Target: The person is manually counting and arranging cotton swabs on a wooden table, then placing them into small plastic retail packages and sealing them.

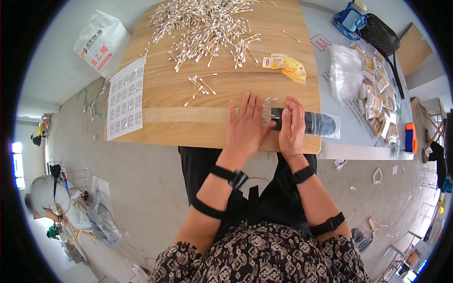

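Observation:
My left hand (pixel 246 125) lies flat near the table's front edge, fingers stretched out, over a small bunch of cotton swabs (pixel 269 115) whose tips show beside it. To its right, my right hand (pixel 292 127) rests on its side with fingers curled together, across a dark flat strip (pixel 309 123). Whatever its palm may hold is hidden. A clear plastic bag (pixel 332 126) covers the strip's right end, which reaches past the wooden table's edge. Several loose cotton swabs (pixel 200 88) lie to the left of my hands.
A big heap of cotton swabs (pixel 203 28) covers the table's far side. Yellow paper cards (pixel 292 67) fan out at right; a printed sheet (pixel 126 100) lies left. The grey side table holds clear bags (pixel 346 70), packed swab packets (pixel 377 94) and an orange-and-blue tool (pixel 410 137).

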`<control>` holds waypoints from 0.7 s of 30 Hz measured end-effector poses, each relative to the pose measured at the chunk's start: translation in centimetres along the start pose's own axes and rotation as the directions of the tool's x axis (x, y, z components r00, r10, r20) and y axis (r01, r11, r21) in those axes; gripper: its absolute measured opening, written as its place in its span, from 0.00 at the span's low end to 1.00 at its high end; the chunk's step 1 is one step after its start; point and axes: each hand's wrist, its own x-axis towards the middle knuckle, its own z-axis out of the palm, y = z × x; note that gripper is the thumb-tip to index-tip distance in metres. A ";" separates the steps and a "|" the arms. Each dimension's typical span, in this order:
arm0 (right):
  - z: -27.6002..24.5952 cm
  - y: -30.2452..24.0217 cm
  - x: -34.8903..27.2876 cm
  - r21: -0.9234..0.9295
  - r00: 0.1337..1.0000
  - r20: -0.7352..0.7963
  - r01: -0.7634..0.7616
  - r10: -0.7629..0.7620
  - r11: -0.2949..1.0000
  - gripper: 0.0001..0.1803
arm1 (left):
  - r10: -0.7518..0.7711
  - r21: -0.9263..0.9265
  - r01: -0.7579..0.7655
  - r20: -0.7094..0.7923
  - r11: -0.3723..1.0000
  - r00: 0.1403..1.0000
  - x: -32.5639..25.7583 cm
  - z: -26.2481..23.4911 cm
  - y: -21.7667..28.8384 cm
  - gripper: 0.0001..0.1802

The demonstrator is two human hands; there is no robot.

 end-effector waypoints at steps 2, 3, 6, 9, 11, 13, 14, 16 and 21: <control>-0.1 0.1 0.2 0.003 1.000 -0.009 0.010 -0.010 1.000 0.11 | 0.031 0.038 -0.030 -0.016 0.999 0.999 1.9 -0.2 -0.5 0.41; -0.2 0.3 0.2 0.002 0.999 -0.033 0.018 -0.018 1.000 0.11 | 0.034 0.042 -0.033 -0.020 0.999 0.999 1.9 -0.4 -0.4 0.41; -0.3 0.8 0.1 0.023 0.997 -0.080 -0.018 0.019 1.000 0.12 | 0.105 0.112 -0.107 0.025 0.988 0.994 0.6 -0.4 0.1 0.42; -0.1 0.5 0.0 0.055 0.995 -0.081 -0.052 0.057 0.997 0.12 | 0.106 0.112 -0.112 0.059 0.987 0.993 -2.2 -0.7 0.6 0.42; -0.2 0.2 0.1 0.066 0.998 -0.063 -0.017 0.021 0.998 0.13 | 0.053 0.095 -0.058 0.057 0.994 0.997 -2.6 -0.6 1.0 0.44; -0.1 0.1 0.2 0.084 0.998 -0.057 -0.023 0.028 0.996 0.13 | 0.052 0.121 -0.058 0.058 0.991 0.997 -1.0 -0.6 0.4 0.45; 0.0 0.2 0.2 0.092 0.998 -0.058 -0.031 0.037 0.995 0.13 | 0.059 0.140 -0.068 0.062 0.988 0.996 -0.1 -0.4 0.1 0.45; -0.1 0.7 0.1 0.084 0.997 -0.066 -0.029 0.035 0.996 0.13 | 0.060 0.135 -0.067 0.050 0.989 0.997 0.7 -0.1 0.2 0.45; 0.0 1.4 0.0 0.175 0.990 -0.101 -0.078 0.096 0.981 0.13 | 0.116 0.104 -0.127 0.102 0.986 0.988 -1.2 -0.2 0.9 0.44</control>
